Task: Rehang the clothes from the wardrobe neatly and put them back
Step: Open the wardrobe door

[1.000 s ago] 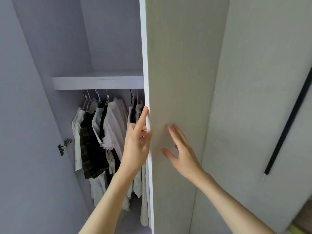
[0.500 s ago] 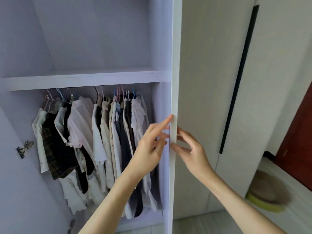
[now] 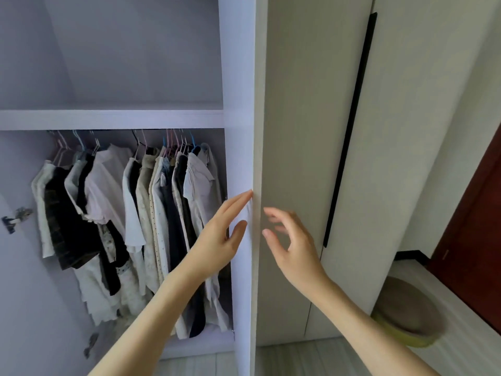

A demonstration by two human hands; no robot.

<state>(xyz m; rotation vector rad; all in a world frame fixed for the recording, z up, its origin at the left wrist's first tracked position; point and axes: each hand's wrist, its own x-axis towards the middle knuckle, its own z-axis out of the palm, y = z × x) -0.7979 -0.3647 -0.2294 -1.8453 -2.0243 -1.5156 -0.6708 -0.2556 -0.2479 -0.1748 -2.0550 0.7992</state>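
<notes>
The wardrobe stands open with several shirts point(image 3: 141, 213), white, beige and dark, hanging crowded on hangers from a rail under a shelf point(image 3: 108, 119). The right-hand door point(image 3: 244, 104) is swung out edge-on to me. My left hand point(image 3: 219, 234) is flat, its straight fingertips touching the door's inner face near its edge. On the other side of the door edge, my right hand point(image 3: 290, 240) hovers with loosely bent fingers and holds nothing.
A closed wardrobe door point(image 3: 393, 131) with a long black handle point(image 3: 349, 126) lies to the right. A round brown and yellow cushion point(image 3: 406, 313) sits on a pale ledge at lower right, beside a dark red door point(image 3: 477, 226). Hinges point(image 3: 16, 217) show on the left door.
The right-hand door swung further open, uncovering the whole row of clothes. My right hand came off the door's edge and now hovers; my left hand stays against the door.
</notes>
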